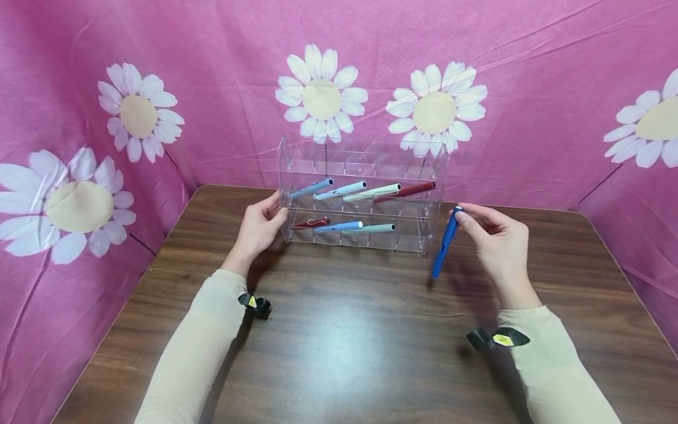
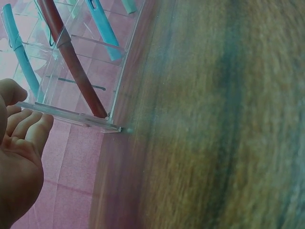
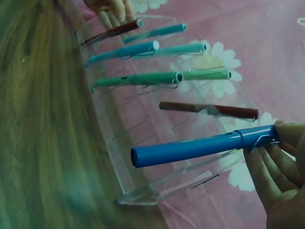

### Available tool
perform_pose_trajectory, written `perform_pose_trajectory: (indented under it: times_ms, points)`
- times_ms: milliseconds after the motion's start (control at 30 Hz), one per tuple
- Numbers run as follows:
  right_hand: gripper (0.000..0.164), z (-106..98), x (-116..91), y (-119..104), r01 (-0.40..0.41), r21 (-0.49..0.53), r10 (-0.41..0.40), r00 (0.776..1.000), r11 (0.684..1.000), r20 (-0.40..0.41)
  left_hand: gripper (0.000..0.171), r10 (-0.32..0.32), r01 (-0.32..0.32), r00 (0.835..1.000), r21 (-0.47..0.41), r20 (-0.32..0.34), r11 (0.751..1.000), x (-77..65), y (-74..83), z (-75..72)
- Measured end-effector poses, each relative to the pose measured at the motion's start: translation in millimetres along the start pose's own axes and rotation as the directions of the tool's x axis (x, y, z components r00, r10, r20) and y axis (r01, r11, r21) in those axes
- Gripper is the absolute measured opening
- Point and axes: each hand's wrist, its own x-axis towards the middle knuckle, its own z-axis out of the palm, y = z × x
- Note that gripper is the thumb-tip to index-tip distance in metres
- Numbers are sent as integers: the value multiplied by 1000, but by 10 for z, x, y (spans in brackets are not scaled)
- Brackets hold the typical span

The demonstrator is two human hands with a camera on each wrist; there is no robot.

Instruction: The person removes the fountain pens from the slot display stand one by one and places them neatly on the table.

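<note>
Notably, your left hand (image 1: pixel 258 227) gripped the rack (image 1: pixel 405 215) by its left edge; beyond its right edge, your right hand (image 1: pixel 500 247) pinched the dark blue pen (image 1: pixel 446 244) by one end, so slack fingers risked a drop.

Draped left, far and right in daisy-printed pink cloth (image 1: pixel 228 65). Furnished with a brown wood-grain table (image 1: pixel 402 383), showing a pale glare (image 1: pixel 339 338) nearer the middle.

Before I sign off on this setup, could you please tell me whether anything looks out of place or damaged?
Nothing stands out: the clear rack stands upright on the table, and its seven pens lie in two rows, with no visible damage. The deep blue pen is outside the rack, but the right grip holds it.
</note>
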Motion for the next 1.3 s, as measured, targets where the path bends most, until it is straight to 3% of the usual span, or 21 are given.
perform_pose_trajectory:
  times_ms: [200, 600, 800, 933, 1300]
  points:
    - [29, -38, -8, 117, -45, -128, 49, 998, 991, 28, 53, 10, -10, 1000, -10, -3, 1000, 4, 3, -8]
    - [38, -84, -44, 427, -97, -187, 133, 972, 978, 196, 54, 2, -2, 1000, -9, 9, 1000, 3, 28, -16]
    - [40, -73, -57, 537, -130, -253, 189, 956, 959, 224, 53, 12, -12, 1000, -13, 6, 1000, 22, 27, -20]
    - [42, -75, -77, 619, -185, -246, 244, 941, 952, 236, 53, 8, -7, 1000, -20, 10, 1000, 16, 16, -8]
    - [36, -37, -81, 802, -234, -205, 290, 905, 950, 312, 53, 0, 0, 1000, -19, 18, 1000, 6, 10, -17]
